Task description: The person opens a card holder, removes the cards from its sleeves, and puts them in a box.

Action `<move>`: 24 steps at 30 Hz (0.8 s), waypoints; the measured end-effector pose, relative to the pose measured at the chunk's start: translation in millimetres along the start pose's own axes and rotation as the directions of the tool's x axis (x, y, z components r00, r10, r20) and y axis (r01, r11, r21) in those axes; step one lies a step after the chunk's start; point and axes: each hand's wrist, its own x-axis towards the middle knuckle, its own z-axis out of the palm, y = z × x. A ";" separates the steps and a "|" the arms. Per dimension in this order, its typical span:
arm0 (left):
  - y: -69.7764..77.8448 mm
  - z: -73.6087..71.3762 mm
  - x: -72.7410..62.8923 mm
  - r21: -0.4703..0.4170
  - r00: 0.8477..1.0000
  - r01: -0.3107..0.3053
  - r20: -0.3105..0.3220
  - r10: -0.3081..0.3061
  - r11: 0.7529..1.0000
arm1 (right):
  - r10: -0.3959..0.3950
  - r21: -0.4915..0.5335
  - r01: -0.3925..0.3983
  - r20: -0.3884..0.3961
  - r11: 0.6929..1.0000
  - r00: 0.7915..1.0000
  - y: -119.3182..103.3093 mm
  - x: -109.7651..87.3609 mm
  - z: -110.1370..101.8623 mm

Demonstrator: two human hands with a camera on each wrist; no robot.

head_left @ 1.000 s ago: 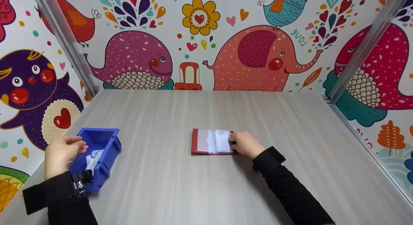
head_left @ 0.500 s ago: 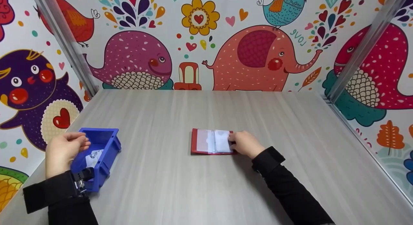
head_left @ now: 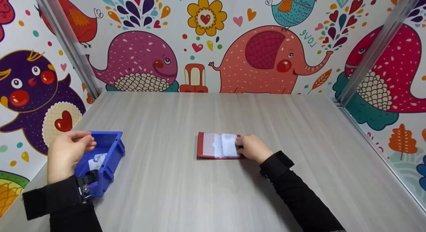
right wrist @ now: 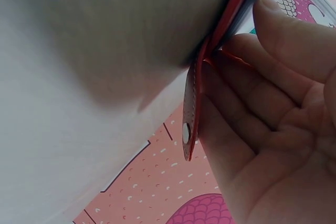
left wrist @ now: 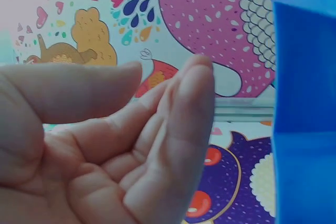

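The right hand (head_left: 254, 148) pinches the open red wallet (head_left: 219, 146) at the middle of the table (head_left: 173, 188), apparently steadying it. The left hand (head_left: 67, 153), grip slightly parted, empty, hangs by the blue bin (head_left: 111, 162); the next move likely needs the wallet kept flat.

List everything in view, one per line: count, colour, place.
Table: one, grey, centre
Walls: three, white with cartoons, back and sides
Posts: two, silver, back corners
Holder: one, red, open mid-table
Pages: two, pale, inside holder
Flap: one, red, holder's edge
Bin: one, blue, table left
Slip: one visible, printed white, in bin
Sleeves: two, black, bottom of view
Strap: one, black, left sleeve
Left hand: one, bare, empty, by bin
Right hand: one, bare, gripping holder edge
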 end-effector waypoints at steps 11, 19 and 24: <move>20.0 19.7 -2.5 -0.061 0.995 -0.095 -0.031 0.093 0.994 | -0.023 -0.029 0.023 -0.004 0.999 1.000 2.5 0.9 1.0; 31.7 56.3 3.8 -0.058 0.983 -0.178 -0.051 0.175 0.982 | -0.030 -0.018 0.030 0.001 0.999 1.000 2.2 1.3 0.5; 39.7 78.2 5.3 -0.092 0.977 -0.207 -0.078 0.200 0.974 | -0.032 -0.015 0.032 -0.003 0.999 0.999 2.2 0.9 0.8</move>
